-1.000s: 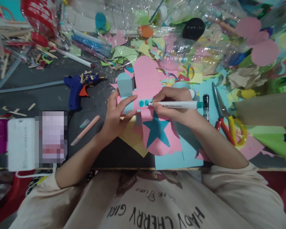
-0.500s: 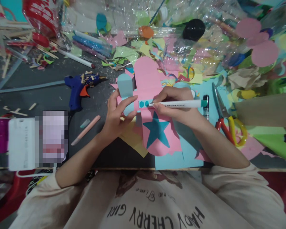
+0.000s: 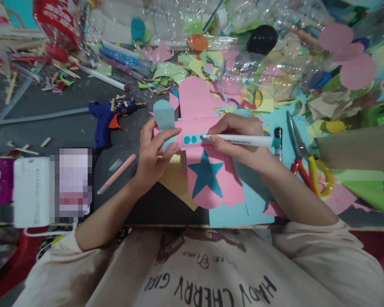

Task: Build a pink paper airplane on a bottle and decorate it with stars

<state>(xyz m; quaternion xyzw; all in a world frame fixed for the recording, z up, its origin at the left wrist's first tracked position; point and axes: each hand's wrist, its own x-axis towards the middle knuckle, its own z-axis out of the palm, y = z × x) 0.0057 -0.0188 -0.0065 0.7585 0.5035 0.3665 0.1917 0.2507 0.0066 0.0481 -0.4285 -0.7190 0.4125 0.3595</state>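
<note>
Item: pink card (image 3: pixel 196 100), centre of frame, lying on the dark table (image 3: pixel 67 132) over blue and yellow paper offcuts
- Parts: teal star (image 3: pixel 205 175) on its lower half; light blue tab (image 3: pixel 164 114) standing at its upper left; pale strip (image 3: pixel 192 139) across the middle, bearing two teal dots
- Left hand (image 3: pixel 153 155): centre-left, thumb and forefinger closed on the left end of the card just below the tab, other fingers curved beside it
- Right hand (image 3: pixel 240 140): centre-right, fingers clenched round a white marker (image 3: pixel 243 140) in a writing grip; the marker lies almost level, tip at the right end of the strip, just beside the second dot, teal end pointing right
- Nearby: blue glue gun (image 3: pixel 110 119) left of the card, nozzle towards it; pink stick (image 3: pixel 117 173) below the gun; black tube (image 3: pixel 277 138) touching the marker's far end; scissors (image 3: pixel 302 155) with red and yellow handles further right; white box (image 3: pixel 32 192) at the lower left
- Upper frame: heaped paper scraps and clear plastic
</note>
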